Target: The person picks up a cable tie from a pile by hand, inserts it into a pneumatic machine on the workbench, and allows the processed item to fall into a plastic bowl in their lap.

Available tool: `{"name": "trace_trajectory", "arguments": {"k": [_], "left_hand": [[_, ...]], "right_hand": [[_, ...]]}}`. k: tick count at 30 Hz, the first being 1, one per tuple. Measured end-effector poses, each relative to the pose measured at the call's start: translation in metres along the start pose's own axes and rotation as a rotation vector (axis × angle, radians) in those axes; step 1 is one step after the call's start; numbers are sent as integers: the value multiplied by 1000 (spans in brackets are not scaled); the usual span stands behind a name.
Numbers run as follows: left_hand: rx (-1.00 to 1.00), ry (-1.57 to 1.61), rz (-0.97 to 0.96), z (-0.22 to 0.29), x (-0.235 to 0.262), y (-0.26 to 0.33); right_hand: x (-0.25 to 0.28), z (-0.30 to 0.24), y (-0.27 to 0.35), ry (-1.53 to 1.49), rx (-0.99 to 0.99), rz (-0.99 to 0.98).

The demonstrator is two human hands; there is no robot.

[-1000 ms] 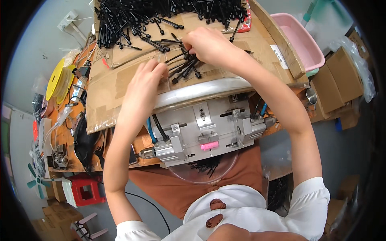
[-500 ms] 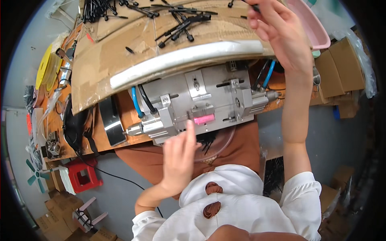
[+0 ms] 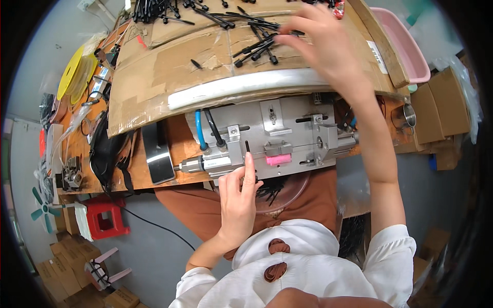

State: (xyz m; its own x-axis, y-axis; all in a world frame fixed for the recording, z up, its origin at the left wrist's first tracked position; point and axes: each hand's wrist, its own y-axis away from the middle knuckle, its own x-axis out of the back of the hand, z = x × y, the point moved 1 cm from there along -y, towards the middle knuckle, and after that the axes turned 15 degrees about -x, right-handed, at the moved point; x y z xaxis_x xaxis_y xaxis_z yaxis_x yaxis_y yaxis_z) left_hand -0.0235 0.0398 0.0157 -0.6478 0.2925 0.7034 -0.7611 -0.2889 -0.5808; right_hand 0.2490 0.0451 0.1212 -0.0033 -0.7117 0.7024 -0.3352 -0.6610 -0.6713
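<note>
My left hand [image 3: 238, 197] rests at the front of a grey metal fixture [image 3: 272, 138] and pinches a short black rod-like part [image 3: 247, 146] upright against its block. A pink tab [image 3: 278, 159] sits on the fixture just right of that hand. My right hand [image 3: 323, 43] reaches far over the cardboard-covered bench [image 3: 169, 72], fingers spread above a small bunch of black parts [image 3: 257, 49]. I cannot tell whether those fingers grip one. A bigger heap of the same black parts [image 3: 154, 7] lies at the top edge.
A white tube [image 3: 241, 84] runs along the cardboard's near edge. A pink tub [image 3: 405, 49] and cardboard boxes [image 3: 441, 108] stand at the right. Yellow reels [image 3: 72, 74], cables and tools crowd the left. A red stool [image 3: 105, 218] and a fan [image 3: 43, 208] are on the floor.
My left hand came back from the cardboard to the fixture's front and now holds a black part against it. My right hand has stayed out over the black parts.
</note>
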Motion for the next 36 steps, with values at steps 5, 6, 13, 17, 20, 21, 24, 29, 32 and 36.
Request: {"name": "trace_trajectory", "arguments": {"k": [5,6,13,17,20,21,24,29,32,36], "left_hand": [[-14,2,3,-3,1,1],[-14,-5,7,-2,1,2],[-46,-15,34,-5,11,9],[-226,-90,34,4,6,2],[-260,-89,-2,9,1,-3],[-270,-83,-34,10,1,-5],[-274,-113,-53,14,-3,-6],[-311,-171,-81,15,-4,-8],[-325,-191,-110,14,-4,-6],[-311,-62,-133,11,0,-5]], "right_hand": [[-81,-95,-35,213,13,-240],[-94,-104,-42,203,-12,-351],[-40,-95,1,-640,-98,-277],[14,-63,64,-1061,-675,-671],[16,-53,95,-1325,-996,-703],[18,-51,100,-1370,-1041,-691],[24,-48,109,-1425,-1103,-665],[27,-46,111,-1432,-1120,-650],[28,-46,109,-1403,-1125,-681],[32,-42,104,-1311,-1067,-766]]}}
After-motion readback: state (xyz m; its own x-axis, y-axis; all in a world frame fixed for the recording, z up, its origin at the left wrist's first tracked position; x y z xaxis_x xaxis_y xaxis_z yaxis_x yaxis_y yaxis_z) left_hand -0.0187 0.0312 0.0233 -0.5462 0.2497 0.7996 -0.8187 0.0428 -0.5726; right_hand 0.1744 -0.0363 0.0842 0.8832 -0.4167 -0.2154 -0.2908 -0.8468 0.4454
